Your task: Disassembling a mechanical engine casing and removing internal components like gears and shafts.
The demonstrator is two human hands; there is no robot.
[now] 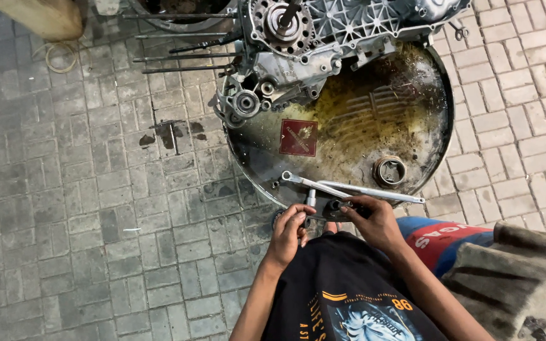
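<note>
While the brick floor (83, 208) at the far left carries only dark oil stains and a loop of wire, the work sits to the right of it on the greasy round top of a metal drum (434, 151), which serves as the table. At its upper edge lies an engine crankcase (323, 44), already opened, its gears and long studs bared, so the stripping appears well advanced. Lower down, the left hand (289, 230) has its fingers curled together around a small dark part (309, 201) at the drum's near rim, just beside the ring end of a spanner (314, 184). Next to it, the right hand (374, 221) pinches another small dark piece (336, 205) between its fingertips, with a second long steel bar (374, 191) lying just above. What exactly the two pieces are cannot be told. A red square label and a metal ring (389, 170) lie further right, untouched. Judging by this, the small parts are being fitted or parted, with the case left open.
</note>
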